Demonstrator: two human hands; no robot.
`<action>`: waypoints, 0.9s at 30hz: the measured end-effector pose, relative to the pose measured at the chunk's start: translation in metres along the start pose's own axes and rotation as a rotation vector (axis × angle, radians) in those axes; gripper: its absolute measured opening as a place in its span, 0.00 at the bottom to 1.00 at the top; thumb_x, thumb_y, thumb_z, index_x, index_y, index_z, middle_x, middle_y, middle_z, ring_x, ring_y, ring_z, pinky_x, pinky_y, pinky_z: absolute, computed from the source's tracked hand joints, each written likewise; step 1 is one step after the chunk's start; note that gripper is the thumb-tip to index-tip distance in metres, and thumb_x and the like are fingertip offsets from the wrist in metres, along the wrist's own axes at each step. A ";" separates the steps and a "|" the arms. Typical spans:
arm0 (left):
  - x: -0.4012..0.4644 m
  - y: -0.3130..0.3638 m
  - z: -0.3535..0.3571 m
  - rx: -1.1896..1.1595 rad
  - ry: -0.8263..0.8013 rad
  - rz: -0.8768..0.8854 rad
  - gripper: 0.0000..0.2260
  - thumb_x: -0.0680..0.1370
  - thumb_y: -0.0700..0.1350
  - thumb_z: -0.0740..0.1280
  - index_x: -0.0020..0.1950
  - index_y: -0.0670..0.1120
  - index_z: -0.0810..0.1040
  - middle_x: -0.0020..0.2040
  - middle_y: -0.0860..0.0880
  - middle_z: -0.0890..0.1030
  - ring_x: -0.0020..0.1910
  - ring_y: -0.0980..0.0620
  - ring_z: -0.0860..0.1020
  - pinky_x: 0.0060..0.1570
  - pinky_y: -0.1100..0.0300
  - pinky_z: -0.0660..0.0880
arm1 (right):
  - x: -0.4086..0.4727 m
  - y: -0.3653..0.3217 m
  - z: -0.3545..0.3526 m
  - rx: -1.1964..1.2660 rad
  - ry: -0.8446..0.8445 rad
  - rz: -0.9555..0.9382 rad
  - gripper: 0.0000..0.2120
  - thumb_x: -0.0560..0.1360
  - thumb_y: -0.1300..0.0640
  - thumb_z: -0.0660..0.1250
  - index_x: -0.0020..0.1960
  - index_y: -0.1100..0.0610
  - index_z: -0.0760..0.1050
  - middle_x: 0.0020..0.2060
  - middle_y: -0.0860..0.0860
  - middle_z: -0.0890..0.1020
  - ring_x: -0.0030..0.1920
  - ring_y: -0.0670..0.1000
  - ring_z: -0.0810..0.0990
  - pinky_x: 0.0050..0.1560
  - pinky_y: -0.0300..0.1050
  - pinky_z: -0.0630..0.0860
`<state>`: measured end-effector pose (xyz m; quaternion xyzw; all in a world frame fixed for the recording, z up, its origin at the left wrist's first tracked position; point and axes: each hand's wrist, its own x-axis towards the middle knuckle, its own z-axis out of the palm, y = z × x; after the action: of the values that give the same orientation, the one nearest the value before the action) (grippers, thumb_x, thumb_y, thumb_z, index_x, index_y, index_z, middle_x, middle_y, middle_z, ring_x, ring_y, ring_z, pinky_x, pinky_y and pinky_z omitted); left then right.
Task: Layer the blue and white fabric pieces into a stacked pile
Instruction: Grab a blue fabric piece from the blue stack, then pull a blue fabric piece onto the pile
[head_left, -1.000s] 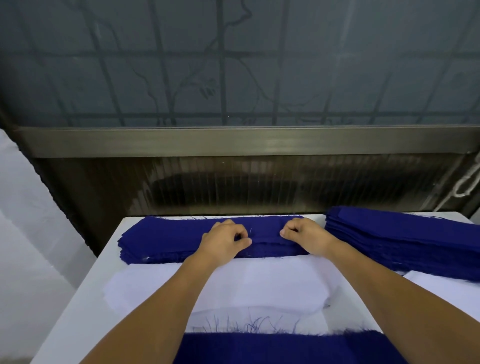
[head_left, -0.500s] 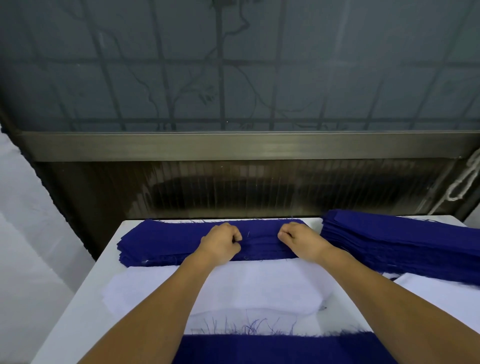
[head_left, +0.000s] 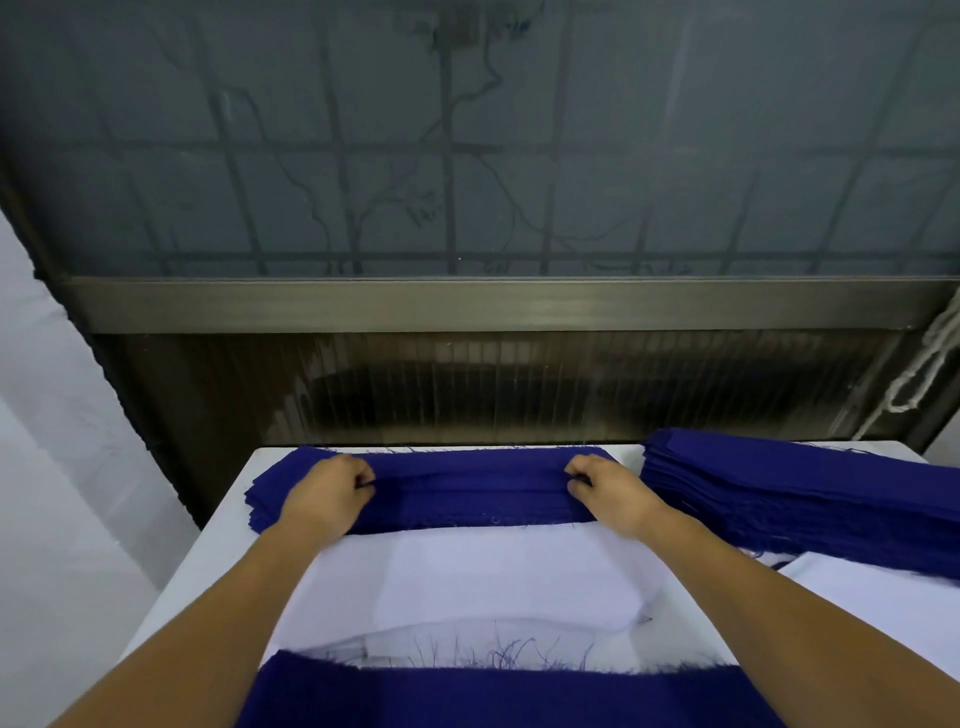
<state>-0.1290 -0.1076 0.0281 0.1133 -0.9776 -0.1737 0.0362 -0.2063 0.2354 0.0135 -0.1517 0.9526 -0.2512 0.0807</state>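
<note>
A pile of dark blue fabric strips (head_left: 467, 488) lies along the far edge of the white table (head_left: 208, 561). My left hand (head_left: 327, 493) pinches the top blue strip near its left end. My right hand (head_left: 608, 493) pinches the same strip near its right end. The strip is stretched flat between them. White fabric pieces (head_left: 493, 587) lie in front of the pile, between my forearms. Another blue piece (head_left: 493, 696) with frayed threads lies at the near edge.
A taller stack of blue fabric (head_left: 810, 493) sits at the right, with white fabric (head_left: 883, 587) below it. A dark ribbed wall and metal rail (head_left: 493, 306) stand right behind the table. A white cord (head_left: 919, 374) hangs at far right.
Both hands have slid apart along the top blue strip, from its middle out towards its two ends. The camera has tilted a little.
</note>
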 end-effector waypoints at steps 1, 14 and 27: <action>-0.001 -0.010 -0.002 0.008 0.025 -0.023 0.05 0.79 0.43 0.65 0.47 0.53 0.76 0.49 0.51 0.80 0.44 0.55 0.77 0.49 0.59 0.77 | -0.001 0.000 -0.001 0.004 -0.002 0.008 0.12 0.83 0.56 0.57 0.65 0.52 0.72 0.60 0.47 0.75 0.56 0.46 0.75 0.54 0.36 0.73; -0.069 -0.014 -0.037 -0.053 0.014 0.198 0.10 0.79 0.45 0.66 0.60 0.52 0.79 0.55 0.57 0.79 0.49 0.60 0.75 0.51 0.69 0.70 | -0.114 -0.011 -0.048 0.157 0.089 -0.103 0.11 0.81 0.56 0.61 0.41 0.51 0.77 0.36 0.48 0.80 0.37 0.45 0.78 0.39 0.40 0.73; -0.141 0.004 -0.070 -0.319 -0.298 0.294 0.07 0.78 0.43 0.68 0.48 0.56 0.80 0.46 0.62 0.82 0.49 0.62 0.80 0.44 0.67 0.77 | -0.209 0.001 -0.069 0.200 -0.047 -0.039 0.09 0.81 0.53 0.62 0.47 0.45 0.80 0.44 0.38 0.83 0.45 0.41 0.81 0.44 0.35 0.76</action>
<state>0.0150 -0.0942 0.0906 -0.0638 -0.9383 -0.3334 -0.0659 -0.0257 0.3370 0.0888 -0.1674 0.9174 -0.3428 0.1131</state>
